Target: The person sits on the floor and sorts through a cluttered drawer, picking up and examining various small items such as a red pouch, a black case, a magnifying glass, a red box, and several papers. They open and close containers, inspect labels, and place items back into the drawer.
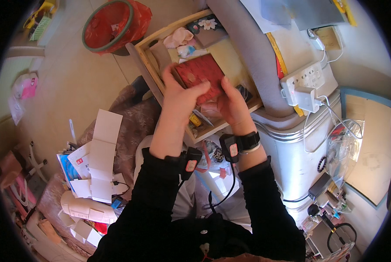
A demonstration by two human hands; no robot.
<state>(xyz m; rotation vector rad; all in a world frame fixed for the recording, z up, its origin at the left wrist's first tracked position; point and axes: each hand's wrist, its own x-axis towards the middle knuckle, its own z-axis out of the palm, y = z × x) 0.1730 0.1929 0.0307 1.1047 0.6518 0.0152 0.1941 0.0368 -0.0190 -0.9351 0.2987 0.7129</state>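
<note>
Both of my hands hold a dark red patterned box [200,73] over a pulled-out wooden drawer [242,62]. My left hand [182,83] grips its left side, with the thumb lying across the top face. Fingers of my right hand [230,101] are at the lower right corner and underneath, partly hidden by the box. Inside the drawer, a crumpled pale cloth or tissue [178,37] and a blue-and-white packet [186,51] lie behind the box. A dark flat item with a white flower [208,24] is at the far corner. Near the front lies a small yellow item [195,120].
A bin with a red liner [107,26] stands on the floor at the upper left. White power strips [303,80] with plugs and cables sit on the right surface. Opened white cardboard [101,160] and papers lie to my left. A dark bead bracelet [321,164] lies at right.
</note>
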